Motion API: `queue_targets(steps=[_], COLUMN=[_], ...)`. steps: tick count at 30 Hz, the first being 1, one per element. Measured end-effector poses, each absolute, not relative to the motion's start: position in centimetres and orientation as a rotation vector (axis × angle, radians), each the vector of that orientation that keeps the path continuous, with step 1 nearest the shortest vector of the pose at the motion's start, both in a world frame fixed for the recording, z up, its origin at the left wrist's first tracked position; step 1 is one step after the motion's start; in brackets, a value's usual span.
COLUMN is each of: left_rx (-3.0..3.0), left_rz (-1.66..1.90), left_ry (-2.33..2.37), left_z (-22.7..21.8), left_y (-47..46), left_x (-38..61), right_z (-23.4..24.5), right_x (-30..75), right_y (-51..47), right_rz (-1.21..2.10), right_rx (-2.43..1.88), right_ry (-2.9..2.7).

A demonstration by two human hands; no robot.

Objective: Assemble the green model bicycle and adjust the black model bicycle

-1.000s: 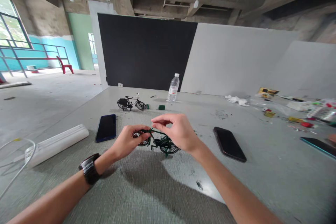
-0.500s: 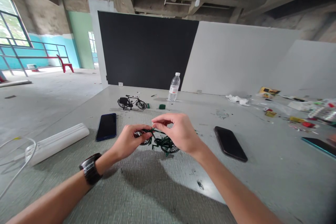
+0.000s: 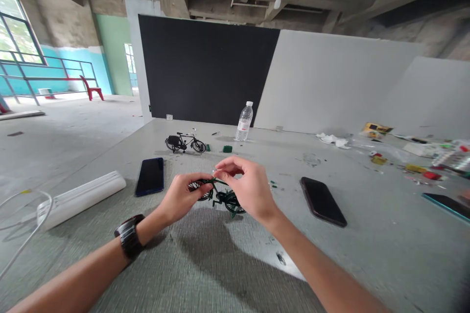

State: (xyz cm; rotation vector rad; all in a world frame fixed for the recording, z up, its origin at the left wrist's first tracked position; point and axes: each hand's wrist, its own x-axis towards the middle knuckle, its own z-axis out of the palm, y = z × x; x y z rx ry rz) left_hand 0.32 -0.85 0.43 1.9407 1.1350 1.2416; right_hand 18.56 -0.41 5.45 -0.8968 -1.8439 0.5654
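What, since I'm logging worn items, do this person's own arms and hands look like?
The left hand and right hand are ungloved, the visible forearms sleeveless. A wide, glossy black wristband, possibly a watch, circles the left wrist; the right wrist is bare.

Table (image 3: 205, 274) between the forearms is staying open up to the green model bicycle (image 3: 219, 195); left hand (image 3: 182, 196) and right hand (image 3: 249, 186) are boxing that in. Left phone (image 3: 150, 176) and white power strip (image 3: 84, 198) are blocking leftward; right phone (image 3: 323, 201) is leaving a gap beside the right hand. Black model bicycle (image 3: 185, 143) and bottle (image 3: 244, 123) are standing behind, a wide lane running right of the bottle.
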Motion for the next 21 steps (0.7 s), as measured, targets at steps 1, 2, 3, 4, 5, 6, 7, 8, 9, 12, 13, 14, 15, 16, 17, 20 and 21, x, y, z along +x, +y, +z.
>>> queue_targets(steps=[1, 2, 3, 4, 5, 6, 7, 8, 9, 12, 13, 14, 15, 16, 17, 20, 21], left_rx=[1.937, 1.932, 1.928, 1.925, 1.924, 1.923, 1.921, 1.917, 1.91, 1.88, 1.862, 1.841, 1.818, 1.793, 1.771, 1.726, 1.717], left_rz=[1.246, 1.249, 1.254, 1.256, 1.257, 1.26, 1.265, 1.271, 1.277, 1.287, 1.293, 1.304, 1.317, 1.329, 1.337, 1.336, 1.337], left_ry=[1.132, 1.127, 1.119, 1.11, 1.102, 1.098, 1.097, 1.096, 1.097, 1.09, 1.085, 1.078, 1.069, 1.054, 1.033, 0.964, 0.952], left_z=[0.4, 0.4, 0.4, 0.4, 0.3, 0.3, 0.3, 0.2, 0.2, 0.2, 0.3, 0.3, 0.3, 0.3, 0.4, 0.4, 0.4], left_y=[-0.9, -0.9, -0.9, -0.9, -0.9, -0.9, -0.8, -0.8, -0.8, -0.7, -0.8, -0.8, -0.9, -0.9, -0.9, -0.8, -0.8], left_x=[0.3, 0.3, 0.3, 0.3, 0.4, 0.4, 0.4, 0.4, 0.4, 0.5, 0.5, 0.5, 0.6, 0.5, 0.5, 0.4, 0.3], right_z=[5.2, 5.0, 4.8, 4.6, 4.4, 4.2, 4.1, 4.0, 4.0, 4.2, 4.4, 4.6, 4.8, 4.9, 5.1, 5.5, 5.5], right_x=[18.5, 18.4, 18.3, 18.2, 18.1, 18.1, 18.0, 18.0, 18.0, 18.3, 18.5, 18.8, 19.2, 19.6, 20.1, 21.5, 21.8], right_y=[-0.4, -0.5, -0.5, -0.5, -0.6, -0.6, -0.6, -0.6, -0.7, -0.5, -0.4, -0.3, -0.1, 0.1, 0.3, 1.0, 1.2], right_rz=[0.552, 0.537, 0.523, 0.512, 0.506, 0.507, 0.511, 0.517, 0.527, 0.569, 0.582, 0.59, 0.596, 0.6, 0.603, 0.622, 0.639], right_rx=[-0.908, -0.92, -0.929, -0.934, -0.935, -0.939, -0.947, -0.961, -0.977, -1.006, -1.002, -0.995, -0.99, -0.987, -0.986, -0.996, -1.003], right_ry=[-1.819, -1.796, -1.781, -1.775, -1.776, -1.781, -1.788, -1.794, -1.8, -1.844, -1.869, -1.9, -1.94, -1.986, -2.033, -2.153, -2.181])
